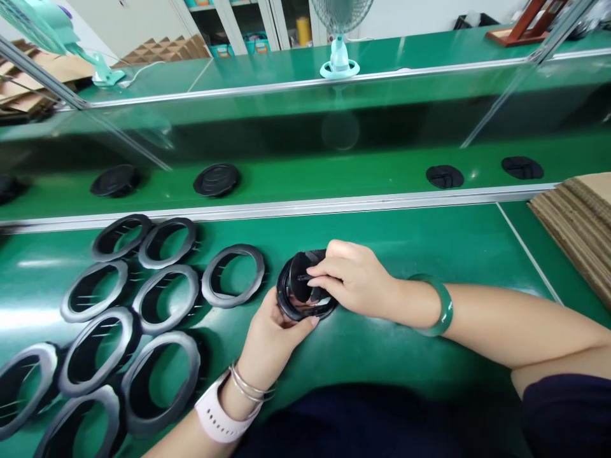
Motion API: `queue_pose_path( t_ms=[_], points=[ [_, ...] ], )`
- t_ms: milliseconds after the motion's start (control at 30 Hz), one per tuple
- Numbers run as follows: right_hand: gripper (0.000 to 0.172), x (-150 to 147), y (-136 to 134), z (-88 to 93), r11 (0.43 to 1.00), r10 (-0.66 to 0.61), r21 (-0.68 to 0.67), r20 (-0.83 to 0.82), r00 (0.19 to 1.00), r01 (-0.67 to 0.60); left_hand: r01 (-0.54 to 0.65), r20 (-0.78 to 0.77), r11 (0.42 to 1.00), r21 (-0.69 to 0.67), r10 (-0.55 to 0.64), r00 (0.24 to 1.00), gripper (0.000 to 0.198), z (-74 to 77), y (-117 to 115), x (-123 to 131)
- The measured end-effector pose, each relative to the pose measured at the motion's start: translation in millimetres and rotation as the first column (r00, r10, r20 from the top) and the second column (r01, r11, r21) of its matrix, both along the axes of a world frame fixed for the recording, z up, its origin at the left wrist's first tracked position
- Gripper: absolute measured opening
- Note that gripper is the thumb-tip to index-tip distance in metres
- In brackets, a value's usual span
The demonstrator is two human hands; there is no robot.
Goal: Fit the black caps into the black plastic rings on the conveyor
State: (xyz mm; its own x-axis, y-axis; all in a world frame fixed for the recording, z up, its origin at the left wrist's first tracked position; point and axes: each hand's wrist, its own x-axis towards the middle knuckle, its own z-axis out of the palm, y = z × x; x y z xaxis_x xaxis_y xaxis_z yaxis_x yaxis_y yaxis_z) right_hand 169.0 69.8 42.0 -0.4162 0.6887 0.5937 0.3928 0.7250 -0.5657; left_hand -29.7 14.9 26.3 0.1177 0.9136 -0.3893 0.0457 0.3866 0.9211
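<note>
Black ring point(305, 294) half-hidden under right hand point(353, 280)

Rings point(167, 299) crowd the table's point(429, 242) left half, closing that side. To the right the green top lies open up to the cardboard stack point(577, 222). A metal rail point(296, 207) bars the far edge.

A: Bright, even light from overhead; white glare streaks on the green mat point(429, 254) at the left edge.

B: Shadows?

A: Soft, short ones under the hands and rings point(165, 299). The glass panel point(286, 127) mirrors the fan point(340, 38).

B: Sharpness?

A: Crisp centrally; the edges bow and stretch, with rails curving and the corners slightly smeared.
</note>
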Motion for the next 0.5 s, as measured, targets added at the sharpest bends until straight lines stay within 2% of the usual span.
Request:
queue_pose_path(
  t_ms=[167, 367, 500],
  points=[
    [0.003, -3.5, -3.1, -14.2, 0.998, -0.002, 0.065, 0.124, 0.992, -0.006, 0.083, 0.031, 0.996, -0.021, -0.082, 0.996, 0.057, -1.5, 1.6, -4.9],
    [0.011, -3.2, -5.3, -13.3, 0.994, 0.035, 0.088, 0.300, 0.953, -0.064, 0.014, -0.005, 1.000, -0.020, -0.014, 1.000, 0.068, 0.5, 2.0, 0.3],
    [0.024, -1.7, -3.6, -14.6, 0.975, 0.049, 0.183, 0.362, 0.931, -0.123, 0.011, 0.008, 1.000, -0.003, -0.011, 1.000, 0.064, 3.7, 2.5, 3.2]
  ],
)
